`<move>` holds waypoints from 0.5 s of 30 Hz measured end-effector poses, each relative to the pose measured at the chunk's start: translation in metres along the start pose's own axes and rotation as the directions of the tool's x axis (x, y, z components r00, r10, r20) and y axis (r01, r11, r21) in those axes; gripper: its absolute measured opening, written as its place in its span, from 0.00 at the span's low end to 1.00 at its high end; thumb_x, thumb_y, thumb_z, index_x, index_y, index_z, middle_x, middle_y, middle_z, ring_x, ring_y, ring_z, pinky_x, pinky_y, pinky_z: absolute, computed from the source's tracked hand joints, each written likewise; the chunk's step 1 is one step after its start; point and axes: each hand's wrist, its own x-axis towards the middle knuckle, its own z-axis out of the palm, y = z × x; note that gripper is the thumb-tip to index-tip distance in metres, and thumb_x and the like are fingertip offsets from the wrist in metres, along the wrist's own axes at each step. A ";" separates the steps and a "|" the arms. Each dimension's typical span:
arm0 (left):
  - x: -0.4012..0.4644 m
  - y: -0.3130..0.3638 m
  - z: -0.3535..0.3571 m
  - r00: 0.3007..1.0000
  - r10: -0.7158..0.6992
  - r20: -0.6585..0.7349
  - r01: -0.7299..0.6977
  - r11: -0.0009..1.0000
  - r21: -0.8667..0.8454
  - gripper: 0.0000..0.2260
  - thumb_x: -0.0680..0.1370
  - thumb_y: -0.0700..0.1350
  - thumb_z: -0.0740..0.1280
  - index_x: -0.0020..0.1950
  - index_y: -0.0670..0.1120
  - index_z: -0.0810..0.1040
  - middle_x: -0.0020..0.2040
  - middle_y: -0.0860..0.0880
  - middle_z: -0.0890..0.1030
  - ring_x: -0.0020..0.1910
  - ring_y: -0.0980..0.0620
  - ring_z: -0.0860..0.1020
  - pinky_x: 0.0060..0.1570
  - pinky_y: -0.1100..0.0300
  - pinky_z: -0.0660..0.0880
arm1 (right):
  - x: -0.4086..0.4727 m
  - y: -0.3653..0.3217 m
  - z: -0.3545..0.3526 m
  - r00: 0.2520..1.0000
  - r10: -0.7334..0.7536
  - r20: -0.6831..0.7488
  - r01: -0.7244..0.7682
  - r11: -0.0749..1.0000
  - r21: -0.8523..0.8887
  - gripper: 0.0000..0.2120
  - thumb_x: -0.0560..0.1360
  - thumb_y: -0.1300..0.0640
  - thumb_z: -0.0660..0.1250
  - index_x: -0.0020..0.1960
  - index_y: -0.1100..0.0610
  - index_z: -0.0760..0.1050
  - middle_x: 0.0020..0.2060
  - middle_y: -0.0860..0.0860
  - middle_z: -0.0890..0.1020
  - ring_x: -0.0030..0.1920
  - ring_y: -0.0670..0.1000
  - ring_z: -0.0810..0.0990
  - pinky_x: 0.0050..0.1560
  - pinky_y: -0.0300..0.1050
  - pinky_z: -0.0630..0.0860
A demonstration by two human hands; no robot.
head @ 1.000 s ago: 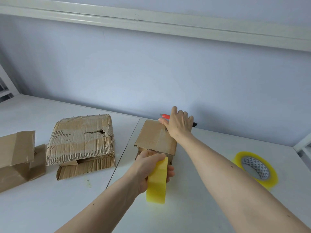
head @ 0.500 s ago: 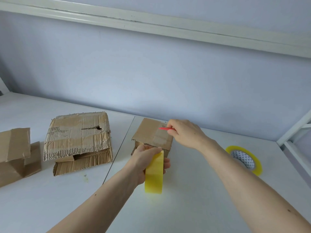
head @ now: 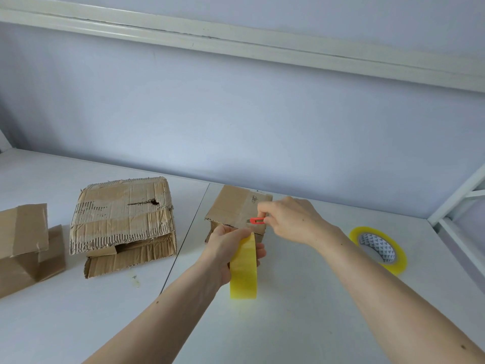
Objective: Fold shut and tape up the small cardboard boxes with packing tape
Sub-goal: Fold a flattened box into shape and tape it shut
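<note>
Cardboard box (head: 234, 207) unmarked, tape roll (head: 244, 269) unlabelled, red cutter (head: 257, 220)

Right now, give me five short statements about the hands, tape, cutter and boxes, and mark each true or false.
1. The left hand holds a yellow tape roll. True.
2. The right hand is empty. False: it pinches a red cutter.
3. The cutter is over the small box. True.
4. A second roll stands upright on a box. False: it lies flat on the table, to the right.
5. The torn box lies right of the small box. False: it lies to the left.
</note>
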 end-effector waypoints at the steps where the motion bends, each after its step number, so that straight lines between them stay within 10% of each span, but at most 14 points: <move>1: 0.000 0.000 0.000 1.000 0.000 -0.002 0.000 1.000 -0.004 0.10 0.80 0.37 0.67 0.55 0.42 0.66 0.42 0.32 0.84 0.32 0.39 0.83 0.35 0.50 0.79 | -0.004 0.004 -0.003 1.000 0.019 0.018 -0.019 1.000 -0.006 0.06 0.82 0.56 0.59 0.48 0.48 0.72 0.40 0.46 0.76 0.45 0.55 0.75 0.38 0.47 0.65; 15: 0.000 0.001 0.000 1.000 -0.014 0.022 0.014 1.000 -0.002 0.12 0.80 0.38 0.69 0.58 0.42 0.68 0.43 0.32 0.84 0.33 0.39 0.83 0.36 0.50 0.80 | 0.021 -0.012 0.002 0.983 0.184 -0.020 -0.175 0.961 0.212 0.08 0.80 0.55 0.60 0.52 0.47 0.78 0.48 0.45 0.84 0.52 0.52 0.79 0.47 0.47 0.72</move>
